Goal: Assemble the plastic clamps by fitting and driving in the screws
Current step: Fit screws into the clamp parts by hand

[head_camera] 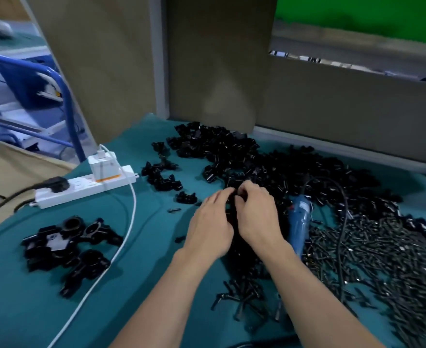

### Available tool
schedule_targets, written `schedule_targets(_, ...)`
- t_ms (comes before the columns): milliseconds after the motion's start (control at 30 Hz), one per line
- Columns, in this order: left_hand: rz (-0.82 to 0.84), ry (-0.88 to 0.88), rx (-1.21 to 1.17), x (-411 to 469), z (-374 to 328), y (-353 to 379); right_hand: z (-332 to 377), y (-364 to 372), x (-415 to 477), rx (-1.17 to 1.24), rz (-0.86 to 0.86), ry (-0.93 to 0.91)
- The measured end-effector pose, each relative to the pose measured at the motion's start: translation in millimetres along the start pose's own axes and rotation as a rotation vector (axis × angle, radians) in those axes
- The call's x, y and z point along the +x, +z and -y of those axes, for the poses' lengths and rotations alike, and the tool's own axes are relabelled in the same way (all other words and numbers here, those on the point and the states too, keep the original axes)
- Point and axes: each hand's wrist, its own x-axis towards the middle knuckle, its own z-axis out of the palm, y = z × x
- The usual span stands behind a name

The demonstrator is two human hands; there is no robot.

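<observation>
Both hands are just left of the blue screwdriver point(299, 222), pressed together over the near edge of the heap of clamp parts point(257, 159).

Right hand point(256, 217): fingers curled, grip closed on a small black clamp part point(234, 200). The part is mostly hidden between the two hands, so I can't make out its shape or whether it has a screw in it.

Left hand point(210, 228): fingertips reach the same part. Can't tell if that grip actually holds it or only touches.

The screwdriver lies flat on the counter point(31, 310), its tip end hidden by the right wrist. Its black cord point(342, 234) loops off to its right across the screws point(382, 267), a loose pile cut off by the frame's right and bottom edges.

Far left of the screwdriver:
- a small cluster of closed clamps point(66, 243)
- a white power strip point(81, 188) behind them with a charger point(104, 168) plugged in
- a white cable point(129, 222) running toward me

One stray screw point(174, 210) lies just left of the left hand. Motion blur softens everything.
</observation>
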Motion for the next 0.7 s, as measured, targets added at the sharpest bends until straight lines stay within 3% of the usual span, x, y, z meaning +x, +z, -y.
schedule_targets(167,-0.132,0.081,-0.176,-6.6,-0.6,9.8,-9.3,-21.4,-28.2,0.334,-0.084,0.092)
schedule_targets(267,-0.214,0.206,-0.233,-8.0,-6.6,9.9,-14.7,-28.2,-34.9,0.668,-0.098,0.226)
schedule_targets(367,-0.271,0.213,-0.354,-10.1,-11.0,12.3,-17.4,-36.7,-37.3,1.222,0.158,0.424)
schedule_targets(433,-0.233,0.142,-0.528,-8.8,-15.0,11.7,-21.2,-42.2,-35.3,1.369,0.319,0.452)
schedule_targets(600,-0.057,0.02,-1.036,-2.0,-23.3,7.2,-29.5,-62.6,-28.5,1.368,0.626,0.479)
schedule_targets(700,0.108,-0.088,-1.248,-0.3,-21.0,5.4,-28.0,-66.1,-26.3,1.54,0.601,0.628)
